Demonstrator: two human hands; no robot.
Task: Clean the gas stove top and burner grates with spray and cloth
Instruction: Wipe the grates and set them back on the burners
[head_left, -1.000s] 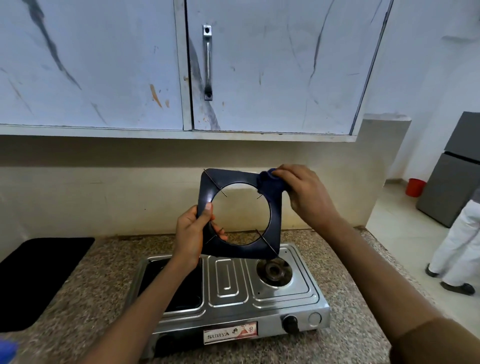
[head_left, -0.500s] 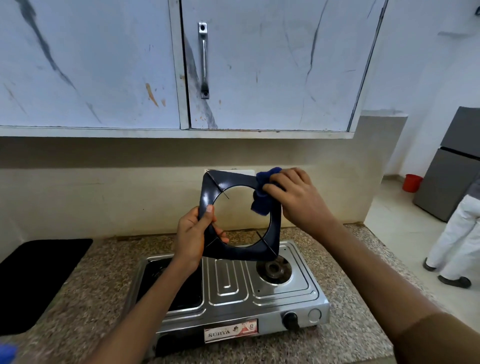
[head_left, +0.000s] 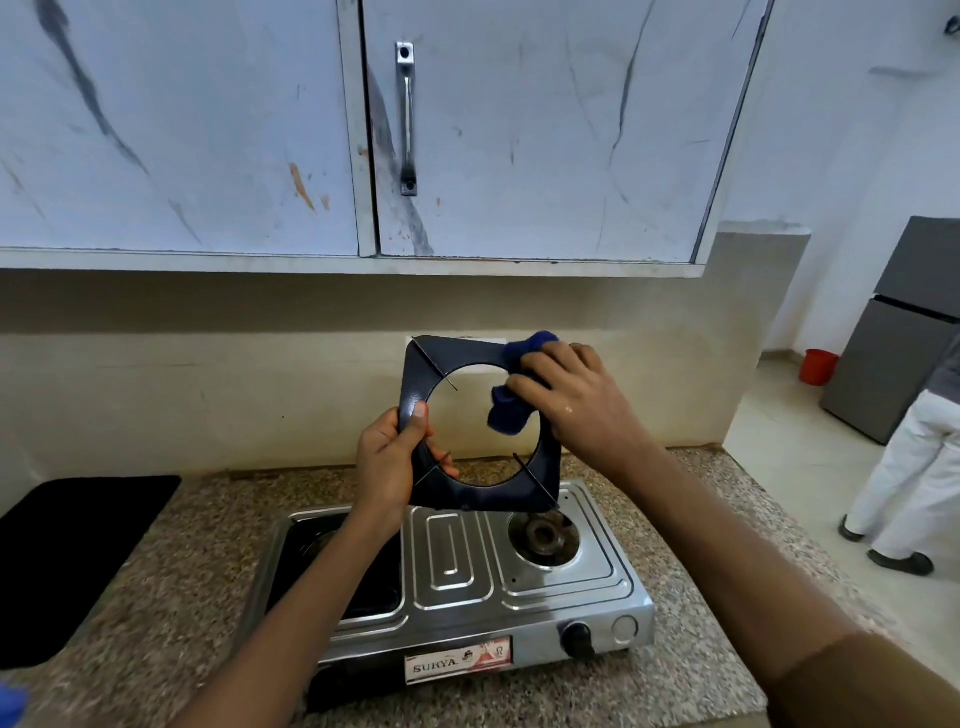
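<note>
A dark square burner grate (head_left: 488, 496) with a round opening is held upright above the steel two-burner gas stove (head_left: 457, 577). My left hand (head_left: 387, 462) grips the grate's left edge, thumb on its front face. My right hand (head_left: 576, 402) holds a dark blue cloth (head_left: 511, 410) against the grate's right side, near the upper corner. The stove's right burner (head_left: 543, 535) is bare, without a grate. My left forearm hides much of the stove's left burner.
The stove sits on a speckled granite counter (head_left: 202, 561). A black mat (head_left: 67, 551) lies at the left. White wall cabinets (head_left: 519, 130) hang overhead. A person in white trousers (head_left: 906, 488) stands at the right by a grey fridge (head_left: 898, 332). A red bucket (head_left: 818, 366) is beyond.
My right hand has slid the blue cloth down from the grate's top right corner along its right side. The left hand keeps its grip on the grate's left edge.
</note>
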